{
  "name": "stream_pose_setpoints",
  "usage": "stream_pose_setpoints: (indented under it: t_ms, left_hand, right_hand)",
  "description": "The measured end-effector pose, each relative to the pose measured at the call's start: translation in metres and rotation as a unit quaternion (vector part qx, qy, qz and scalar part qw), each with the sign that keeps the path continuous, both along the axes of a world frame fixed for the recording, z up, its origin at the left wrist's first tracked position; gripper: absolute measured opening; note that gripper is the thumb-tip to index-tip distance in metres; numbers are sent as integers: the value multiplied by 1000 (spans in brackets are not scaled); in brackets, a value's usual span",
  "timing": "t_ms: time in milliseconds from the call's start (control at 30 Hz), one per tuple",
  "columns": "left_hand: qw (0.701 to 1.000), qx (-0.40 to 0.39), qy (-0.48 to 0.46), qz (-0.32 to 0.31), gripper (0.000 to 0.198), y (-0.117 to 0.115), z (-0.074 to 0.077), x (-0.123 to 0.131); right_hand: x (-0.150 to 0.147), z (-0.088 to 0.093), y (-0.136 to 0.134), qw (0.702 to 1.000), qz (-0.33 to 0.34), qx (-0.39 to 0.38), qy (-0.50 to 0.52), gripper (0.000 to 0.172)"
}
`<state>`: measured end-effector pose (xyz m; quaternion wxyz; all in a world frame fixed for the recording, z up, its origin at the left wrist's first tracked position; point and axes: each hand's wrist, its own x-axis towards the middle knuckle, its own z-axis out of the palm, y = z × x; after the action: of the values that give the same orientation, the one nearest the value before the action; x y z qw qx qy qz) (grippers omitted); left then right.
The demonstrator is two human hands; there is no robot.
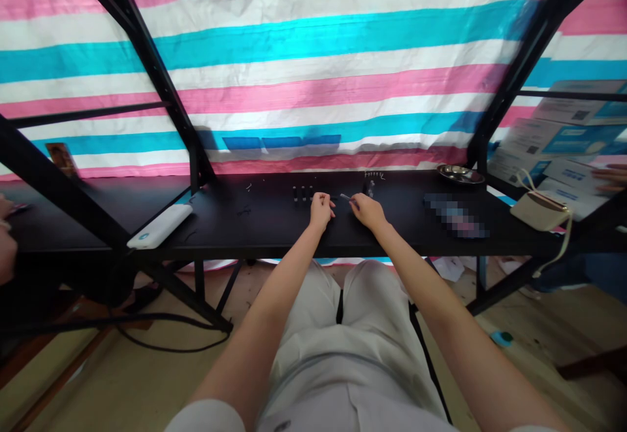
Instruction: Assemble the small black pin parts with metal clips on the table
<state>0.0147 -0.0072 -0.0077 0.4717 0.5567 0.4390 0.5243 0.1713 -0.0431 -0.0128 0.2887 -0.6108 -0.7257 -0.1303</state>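
1. Both hands over the middle of the desk (pixel 259 228), near each other, backs mostly up, fingers curled inward.
2. Left hand (pixel 321 208): forearm in from 7 o'clock, fingers bent toward 1 o'clock. Too small to see what's between the fingertips; can't tell if it's gripping.
3. Right hand (pixel 366 210): forearm in from 5 o'clock, knuckles bent, thumb and fingers pinching a slim pale piece (pixel 345 197).
4. Slim pale piece: at 10 o'clock off the right hand, far end toward the left fingertips. Contact there unclear.
5. Arms mirror each other, elbows out wide, wrists just past the desk's front edge.
6. Short dark cylinders (pixel 304 194) with pale ends: standing in a row, 10 o'clock off the left hand, just beside it.
7. Small pale parts (pixel 375 174): lined up between 12 and 1 o'clock off the right hand.
8. Metal dish (pixel 460 174): 2 o'clock, well apart. Beige pouch (pixel 539 210): 3 o'clock, at the desk's end.
9. White device (pixel 160 226): 9 o'clock, well apart.
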Motion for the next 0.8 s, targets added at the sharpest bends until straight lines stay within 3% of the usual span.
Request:
stream_pose_setpoints:
  t_ms: [133,267,367,667,800]
  left_hand:
    - [1000,10,3,3,6,-1,-1,0]
    - [996,47,38,-69,3,-3,0,0]
    - [991,67,56,-97,4,-3,0,1]
    - [987,59,58,-140,6,-2,-4,0]
    - [990,57,42,-125,10,-2,-4,0]
  right_hand:
    - [0,2,-3,999,21,29,18,29]
    - [-2,1,-3,994,105,6,-3,27]
    - [-1,-1,0,992,124,-20,-2,23]
    - [-1,-2,2,993,106,-57,8,20]
    - [7,-4,6,996,18,-29,79,22]
